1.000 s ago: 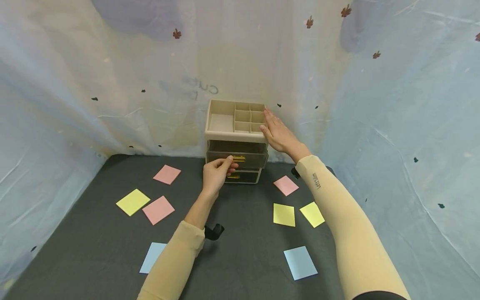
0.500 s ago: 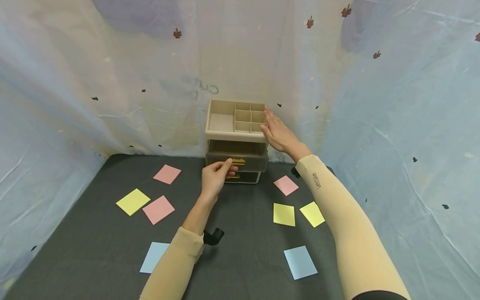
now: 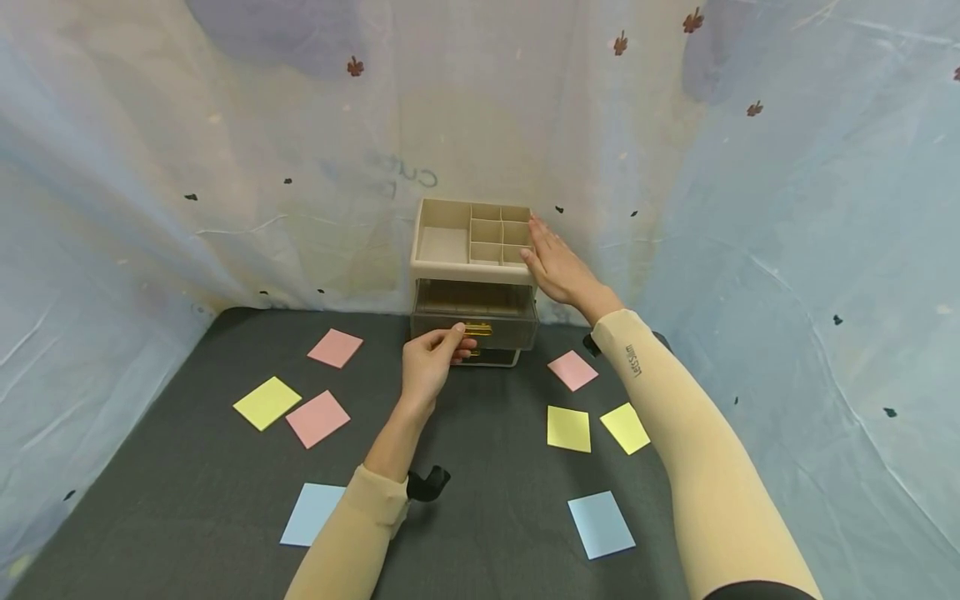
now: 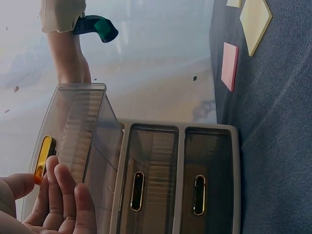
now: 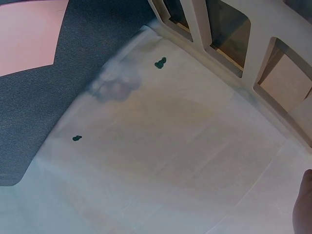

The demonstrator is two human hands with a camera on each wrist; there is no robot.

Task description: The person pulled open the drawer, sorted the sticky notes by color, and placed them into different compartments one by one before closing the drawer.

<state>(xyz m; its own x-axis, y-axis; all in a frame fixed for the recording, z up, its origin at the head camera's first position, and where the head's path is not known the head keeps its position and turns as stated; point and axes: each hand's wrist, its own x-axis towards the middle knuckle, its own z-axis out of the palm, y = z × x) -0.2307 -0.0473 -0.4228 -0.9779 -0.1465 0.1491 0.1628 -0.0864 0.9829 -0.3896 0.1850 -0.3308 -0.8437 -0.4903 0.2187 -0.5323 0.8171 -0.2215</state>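
A beige desktop organizer (image 3: 444,245) with a divided top tray and smoky clear drawers stands at the back of the table. Its top drawer (image 3: 512,333) is pulled partway out. My left hand (image 3: 429,362) pinches that drawer's gold handle (image 3: 478,330) between thumb and fingers; the left wrist view shows the handle (image 4: 45,155) at the thumb tip. Below it, two lower drawers (image 4: 155,151) are closed. My right hand (image 3: 561,268) rests with straight fingers against the organizer's upper right side. Only a fingertip (image 5: 303,207) of it shows in the right wrist view.
Pink (image 3: 335,348), yellow (image 3: 267,403) and blue (image 3: 311,515) paper squares lie on the dark table (image 3: 487,500) left of the organizer. More pink (image 3: 573,371), yellow (image 3: 568,429) and blue (image 3: 601,525) ones lie on the right. A pale curtain (image 3: 300,125) hangs close behind.
The top drawer has slid further out toward me, with my left hand moving back and down along with its handle. My right hand has stayed in place on the organizer.
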